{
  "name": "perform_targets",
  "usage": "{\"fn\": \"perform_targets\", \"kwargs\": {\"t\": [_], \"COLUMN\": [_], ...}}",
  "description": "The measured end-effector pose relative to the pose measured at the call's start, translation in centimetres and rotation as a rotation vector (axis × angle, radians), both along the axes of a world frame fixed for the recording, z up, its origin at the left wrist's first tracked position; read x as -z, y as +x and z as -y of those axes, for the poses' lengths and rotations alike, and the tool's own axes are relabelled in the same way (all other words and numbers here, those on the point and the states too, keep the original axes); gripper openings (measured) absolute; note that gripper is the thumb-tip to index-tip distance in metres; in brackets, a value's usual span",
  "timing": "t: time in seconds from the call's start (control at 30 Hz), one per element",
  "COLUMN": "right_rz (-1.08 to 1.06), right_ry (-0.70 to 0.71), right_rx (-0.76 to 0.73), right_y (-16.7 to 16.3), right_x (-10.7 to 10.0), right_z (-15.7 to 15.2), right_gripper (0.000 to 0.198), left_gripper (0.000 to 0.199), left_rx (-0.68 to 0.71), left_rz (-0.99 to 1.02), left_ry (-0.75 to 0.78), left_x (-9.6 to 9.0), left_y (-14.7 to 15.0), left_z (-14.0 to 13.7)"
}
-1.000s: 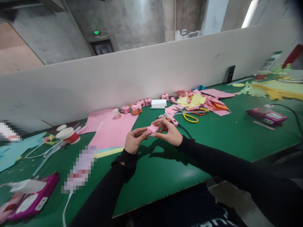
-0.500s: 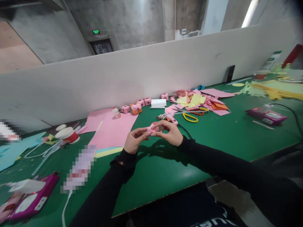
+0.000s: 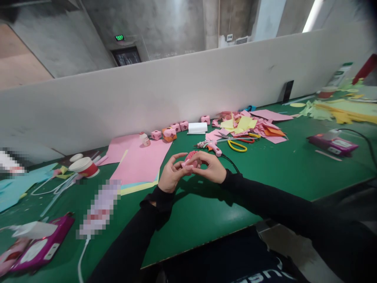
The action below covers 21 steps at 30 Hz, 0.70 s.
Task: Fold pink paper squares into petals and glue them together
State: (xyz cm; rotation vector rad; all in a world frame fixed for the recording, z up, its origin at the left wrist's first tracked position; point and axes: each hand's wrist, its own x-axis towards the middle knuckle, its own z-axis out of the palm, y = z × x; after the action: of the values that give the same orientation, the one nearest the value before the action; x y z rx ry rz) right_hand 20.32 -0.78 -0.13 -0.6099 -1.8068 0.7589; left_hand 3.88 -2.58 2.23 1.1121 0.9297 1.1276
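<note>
Over the green table, both my hands hold a small pink folded-paper piece with a pleated upper part. My left hand grips its left side, thumb and fingertips against the paper. From the right, my right hand pinches the lower front of it, and its fingers cover part of the piece. Just behind the hands lies a pink glue gun with a black cord. Beyond that are scissors with yellow handles. Pink folded-paper cubes stand in a row along the partition, one with orange on it.
Pink paper sheets lie to the left, near a paper cup and white cables. A heap of pink and yellow scraps sits at the back right. Purple power strips rest at both sides. A white partition borders the table.
The pink piece has turned in my hands, so its pleated part shows more. My left hand has moved slightly right and its fingers have shifted.
</note>
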Motion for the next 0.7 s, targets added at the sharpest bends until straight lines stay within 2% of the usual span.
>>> {"fn": "perform_targets", "kwargs": {"t": [0.1, 0.17, 0.27, 0.4, 0.5, 0.6, 0.63, 0.7], "right_rz": [0.018, -0.023, -0.162, -0.288, -0.328, -0.322, -0.315, -0.291], "right_ry": [-0.044, -0.132, -0.368, -0.703, -0.828, -0.81, -0.754, -0.546], "right_rx": [-0.028, -0.079, -0.176, -0.238, -0.235, -0.21, -0.163, 0.019], "right_y": [0.0, -0.1, -0.1, -0.2, -0.3, -0.4, -0.3, -0.2], "right_x": [0.1, 0.2, 0.3, 0.4, 0.4, 0.4, 0.3, 0.2], "right_z": [-0.1, -0.2, -0.7, -1.4, -1.7, -1.6, -1.5, -1.2], "right_gripper": [0.022, 0.031, 0.047, 0.042, 0.043, 0.047, 0.046, 0.041], "left_gripper": [0.064, 0.063, 0.062, 0.062, 0.062, 0.061, 0.06, 0.058], "left_rx": [-0.001, -0.014, -0.046, -0.069, -0.064, -0.057, -0.06, -0.095], "left_rz": [-0.027, -0.04, -0.057, -0.066, -0.071, -0.071, -0.071, -0.074], "left_ry": [0.028, 0.052, 0.096, 0.124, 0.132, 0.137, 0.143, 0.175], "left_x": [0.3, 0.4, 0.5, 0.4, 0.3, 0.4, 0.4, 0.4], "left_y": [-0.1, -0.4, -0.8, -1.0, -1.0, -1.0, -1.0, -1.0], "left_z": [-0.2, -0.4, -0.6, -0.7, -0.6, -0.6, -0.6, -0.6]}}
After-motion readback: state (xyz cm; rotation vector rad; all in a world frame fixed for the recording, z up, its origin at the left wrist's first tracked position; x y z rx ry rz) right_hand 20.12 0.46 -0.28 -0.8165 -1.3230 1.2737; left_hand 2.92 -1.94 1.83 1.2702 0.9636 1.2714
